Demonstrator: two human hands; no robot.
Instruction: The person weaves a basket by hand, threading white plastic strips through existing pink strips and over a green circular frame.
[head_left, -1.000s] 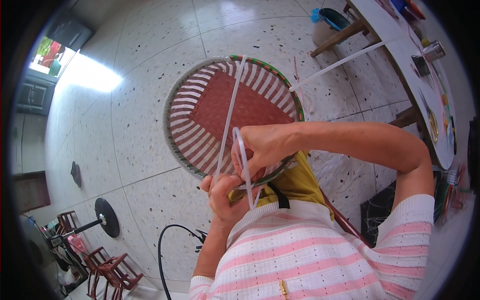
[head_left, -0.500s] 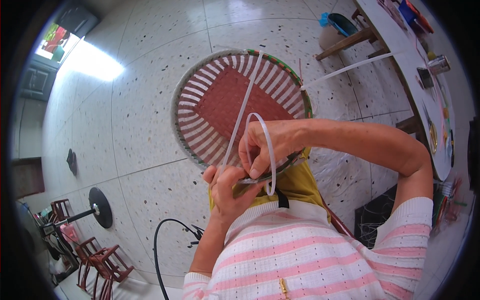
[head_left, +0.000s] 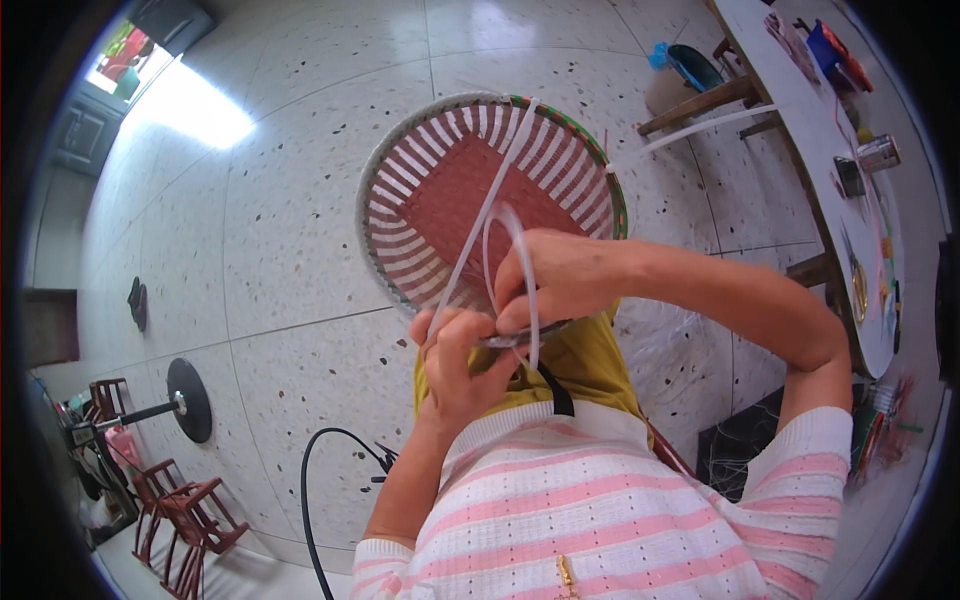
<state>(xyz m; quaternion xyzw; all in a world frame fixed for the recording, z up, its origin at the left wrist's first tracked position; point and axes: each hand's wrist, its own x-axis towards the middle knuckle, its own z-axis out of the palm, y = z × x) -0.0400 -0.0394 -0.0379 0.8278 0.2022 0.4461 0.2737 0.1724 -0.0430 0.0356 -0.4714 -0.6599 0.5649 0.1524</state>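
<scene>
While the left hand (head_left: 458, 352) clasps the near rim (head_left: 505, 341) of the basket (head_left: 455, 190), the right hand (head_left: 560, 277) works there with curled fingers; blur hides whether they pinch the looped white strip (head_left: 531, 290). If the left hold slackened, the basket, set before the lap, could swing; uneven pulling might kink the loop, or catch it on the 1 straight strip (head_left: 505, 169) across the mouth. The basket looks round, with a flat red woven base and red-and-white ribbed sides. Its rim is pale at left, banded green and orange at upper right.
</scene>
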